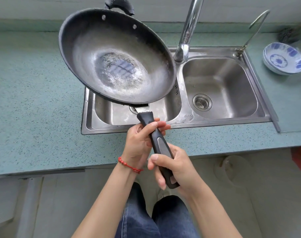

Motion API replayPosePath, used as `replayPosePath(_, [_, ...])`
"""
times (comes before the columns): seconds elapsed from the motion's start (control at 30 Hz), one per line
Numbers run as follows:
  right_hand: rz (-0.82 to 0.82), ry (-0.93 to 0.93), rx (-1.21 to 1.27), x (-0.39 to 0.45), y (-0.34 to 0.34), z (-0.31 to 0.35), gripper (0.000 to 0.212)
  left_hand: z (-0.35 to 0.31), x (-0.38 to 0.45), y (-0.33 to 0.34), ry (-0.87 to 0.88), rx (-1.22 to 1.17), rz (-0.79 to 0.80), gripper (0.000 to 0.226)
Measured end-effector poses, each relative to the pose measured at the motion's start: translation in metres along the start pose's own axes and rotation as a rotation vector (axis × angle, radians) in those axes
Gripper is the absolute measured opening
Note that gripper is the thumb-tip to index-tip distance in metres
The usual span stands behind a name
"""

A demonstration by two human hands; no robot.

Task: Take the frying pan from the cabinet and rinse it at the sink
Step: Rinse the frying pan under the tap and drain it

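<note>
i'm holding the frying pan up over the left basin of the sink, both hands clamped on its handle: left hand nearer the bowl, right hand at the end. its long axis is running away from me, left of the faucet. the stamped brand on the sink is reading mirrored, unclear.

**Materials and finishes**

Frying pan: dark metal, matt and finely textured at rim, centre worn to bare glossy patch. Handle: matt black plastic with smooth grey inset. Sink: brushed stainless steel, satin sheen. Faucet: polished chrome. Countertop: speckled teal stone look, matt. Bowls: glazed ceramic, glossy. Bracelet: red cord with beads.
</note>
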State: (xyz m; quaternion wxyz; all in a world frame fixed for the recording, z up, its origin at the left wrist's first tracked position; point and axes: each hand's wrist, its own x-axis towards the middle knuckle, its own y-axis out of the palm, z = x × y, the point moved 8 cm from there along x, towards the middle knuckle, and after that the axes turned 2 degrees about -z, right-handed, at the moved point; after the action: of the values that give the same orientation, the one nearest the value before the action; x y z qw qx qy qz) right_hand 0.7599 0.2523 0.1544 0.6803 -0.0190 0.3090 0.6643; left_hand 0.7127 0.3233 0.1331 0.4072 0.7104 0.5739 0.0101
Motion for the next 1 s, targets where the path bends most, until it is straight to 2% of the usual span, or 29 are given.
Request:
replayPosePath(0.2, [-0.028,-0.059,-0.114,0.004,0.002,0.004,0.015,-0.001,0.003,-0.001,-0.072,-0.039,0.054,0.014])
replayPosePath(0.4, [-0.068,-0.091,-0.233,0.008,0.006,0.002,0.015,-0.006,0.003,-0.009,-0.093,0.058,0.043,0.015])
replayPosePath(0.53, [-0.063,-0.120,-0.301,0.009,0.006,0.006,0.013,-0.014,0.000,-0.017,-0.030,0.190,-0.049,0.013])
replayPosePath(0.63, [-0.075,-0.147,-0.357,0.009,0.002,0.012,0.019,-0.017,-0.006,-0.019,0.049,0.282,-0.132,0.012])
replayPosePath(0.8, [-0.035,-0.139,-0.340,0.003,-0.010,0.018,0.017,-0.008,-0.015,-0.011,0.130,0.217,-0.258,0.013])
replayPosePath(1.0, [0.144,-0.103,-0.251,-0.011,-0.024,0.020,0.016,0.007,-0.034,0.003,0.237,0.142,-0.379,0.021])
